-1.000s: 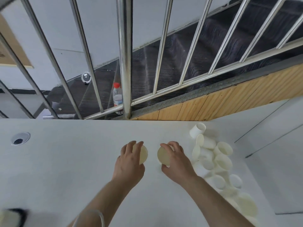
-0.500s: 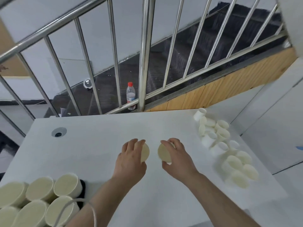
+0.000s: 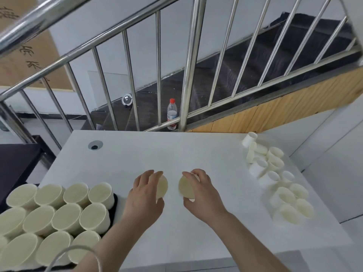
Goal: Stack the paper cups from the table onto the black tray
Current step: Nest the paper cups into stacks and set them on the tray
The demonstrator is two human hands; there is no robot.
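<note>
My left hand (image 3: 144, 195) grips a paper cup (image 3: 162, 186) over the middle of the white table (image 3: 176, 154), its mouth facing right. My right hand (image 3: 202, 193) grips a second paper cup (image 3: 185, 187), its mouth facing left. The two cups are apart, rim toward rim. At the lower left, several upright cups (image 3: 68, 216) stand packed together on the black tray (image 3: 115, 201), which shows only as a dark edge. Several loose cups (image 3: 275, 173) lie scattered and tipped over along the table's right side.
A steel railing (image 3: 186, 75) runs behind the table, with a plastic bottle (image 3: 172, 113) standing beyond it. A round cable hole (image 3: 95, 145) sits in the table's far left corner. A white cable (image 3: 74, 250) loops at the bottom left. A dark surface (image 3: 13, 163) lies left of the table.
The view has swung left and down, bringing the tray of cups fully into sight. Both hands keep their cups, held at about the same spacing.
</note>
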